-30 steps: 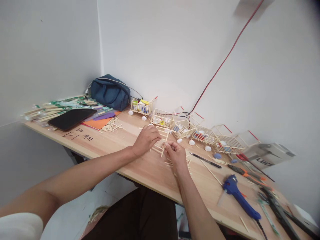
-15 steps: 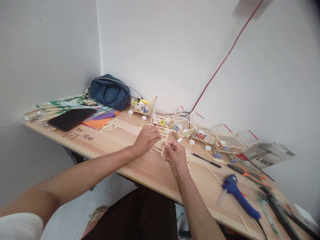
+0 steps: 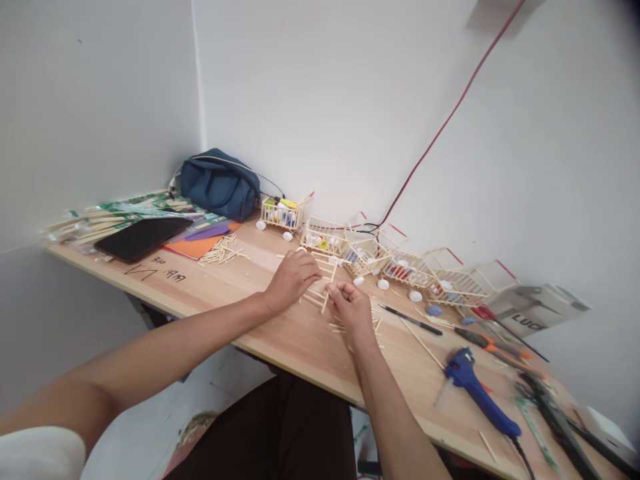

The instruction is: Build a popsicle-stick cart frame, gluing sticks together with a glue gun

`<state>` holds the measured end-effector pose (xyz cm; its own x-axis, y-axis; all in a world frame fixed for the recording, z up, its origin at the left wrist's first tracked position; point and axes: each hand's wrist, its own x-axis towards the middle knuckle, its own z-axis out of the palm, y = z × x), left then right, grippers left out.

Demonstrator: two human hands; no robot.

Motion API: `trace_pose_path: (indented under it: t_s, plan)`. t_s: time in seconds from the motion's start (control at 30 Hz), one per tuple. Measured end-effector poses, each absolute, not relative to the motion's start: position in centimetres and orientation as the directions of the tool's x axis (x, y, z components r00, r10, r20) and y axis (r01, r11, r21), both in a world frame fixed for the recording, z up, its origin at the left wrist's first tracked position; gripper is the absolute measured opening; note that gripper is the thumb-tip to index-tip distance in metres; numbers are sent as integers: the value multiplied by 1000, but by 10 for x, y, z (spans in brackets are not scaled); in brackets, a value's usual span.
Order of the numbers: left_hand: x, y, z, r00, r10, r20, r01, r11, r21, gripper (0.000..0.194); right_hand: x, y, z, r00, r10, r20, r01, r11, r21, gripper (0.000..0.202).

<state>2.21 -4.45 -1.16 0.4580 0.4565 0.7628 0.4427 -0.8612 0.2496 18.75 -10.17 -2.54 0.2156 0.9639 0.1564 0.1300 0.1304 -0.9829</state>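
My left hand [image 3: 295,281] and my right hand [image 3: 353,310] meet over the middle of the table. Between them lies a small ladder-like frame of thin wooden sticks [image 3: 334,272], close to the tabletop. The left fingers are closed over its left side and partly hide it. On its near right side, my right thumb and forefinger pinch the frame at a stick. Whether a separate small piece is in either pinch cannot be made out. Short cut sticks [image 3: 377,327] lie scattered beneath and beside my right wrist.
Several miniature stick carts [image 3: 320,237] on white wheels line the wall. Rightward lie a pen [image 3: 410,319], a blue glue gun [image 3: 480,390] and pliers [image 3: 500,350]. Leftward are a phone [image 3: 143,239], a blue pouch [image 3: 220,183], wrapped chopsticks [image 3: 95,223] and a pile of cut sticks [image 3: 223,250].
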Motion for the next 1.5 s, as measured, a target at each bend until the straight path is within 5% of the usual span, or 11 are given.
trace_pose_path:
  t_s: [1.5]
  plan:
    - [22,-43,-13,444,411,796,421,-880,219,16,187,-102,-25,227,963,146,118,122,-986,36]
